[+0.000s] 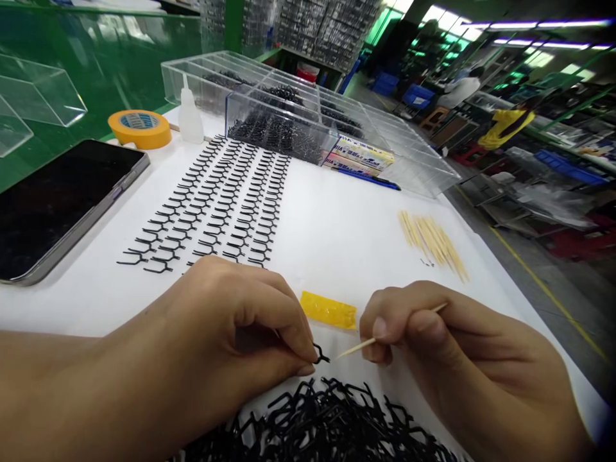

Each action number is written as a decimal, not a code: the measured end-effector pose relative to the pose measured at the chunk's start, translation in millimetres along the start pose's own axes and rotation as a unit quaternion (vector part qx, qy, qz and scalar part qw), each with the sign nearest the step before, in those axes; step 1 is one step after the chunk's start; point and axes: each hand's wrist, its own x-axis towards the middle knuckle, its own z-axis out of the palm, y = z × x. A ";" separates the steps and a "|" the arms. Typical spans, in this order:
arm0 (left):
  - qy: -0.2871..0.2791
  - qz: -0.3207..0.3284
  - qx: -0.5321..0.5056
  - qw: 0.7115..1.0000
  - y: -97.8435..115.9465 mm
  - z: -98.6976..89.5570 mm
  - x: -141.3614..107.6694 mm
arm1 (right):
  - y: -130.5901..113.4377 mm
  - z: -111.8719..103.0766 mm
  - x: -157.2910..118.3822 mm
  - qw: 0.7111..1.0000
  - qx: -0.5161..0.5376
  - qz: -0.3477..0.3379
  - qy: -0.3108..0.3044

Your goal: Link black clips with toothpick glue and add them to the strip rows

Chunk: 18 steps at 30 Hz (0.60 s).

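On the white worktop (327,237), a heap of black plastic clips (317,423) lies just below the yellow strip (328,310); beside that strip, the left hand (250,327) pinches a single clip (320,353) at the fingertips, while the right hand (433,340) closes around a toothpick (359,346), its point steady just short of the clip

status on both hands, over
Left hand pinching small black plastic part. Right hand holding wooden toothpick, tip near part, not touching. Heap of loose black parts just below.

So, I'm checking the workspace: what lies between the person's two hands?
In the head view, a small black plastic piece pinched by the left hand, a toothpick held by the right hand, and a yellow strip.
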 end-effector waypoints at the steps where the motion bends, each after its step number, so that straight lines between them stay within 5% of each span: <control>1: 0.000 0.001 0.000 1.000 -0.3 0.0 -0.3 | 0.0 0.3 -0.7 1.000 0.003 -0.002 -0.002; 18: 0.004 -0.007 -0.005 1.000 -1.2 -0.3 -0.1 | 1.1 -1.2 -2.5 1.000 -0.021 0.000 -0.021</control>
